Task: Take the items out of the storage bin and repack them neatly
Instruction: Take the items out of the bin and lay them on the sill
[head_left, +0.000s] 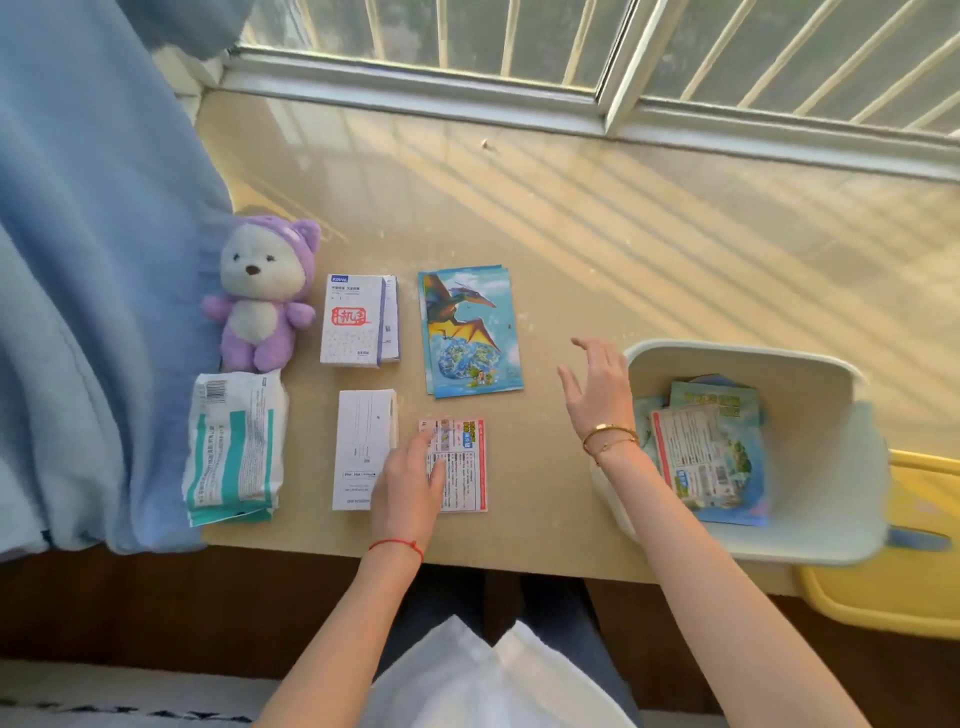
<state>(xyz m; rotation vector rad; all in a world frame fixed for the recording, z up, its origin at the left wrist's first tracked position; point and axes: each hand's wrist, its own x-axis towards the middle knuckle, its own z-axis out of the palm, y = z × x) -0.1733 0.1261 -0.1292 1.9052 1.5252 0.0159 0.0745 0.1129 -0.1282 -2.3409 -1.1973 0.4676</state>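
i'm looking down at the surface (571, 249) by the window, and the unpacking is well along. my left hand (408, 483) lies flat with straight fingers pressing on the small pink leaflet (467, 467), near centre, just right of a white box (363, 447). my right hand (597, 389) hovers with fingers spread wide, holding nothing, just left of the storage bin (841, 441) at the right edge.

laid out already: a purple plush bear (262, 293) far left, a teal-and-white soft pack (234, 447) near it, a printed white box (356, 319), and a stack of dinosaur cards (470, 332) in the middle.

inside the bin a few glossy packets (711, 457) lie overlapping on the bottom, tilted against each other. i judge these to be the next pick. they look thin, light and slick, likely to slide apart or bend if pinched at one corner. my call is to reach in, slip fingers under the long edge of the top one and lift with the thumb on its face, taking it singly. the bin itself looks light and hangs partly over the near edge, so it could shift if bumped.
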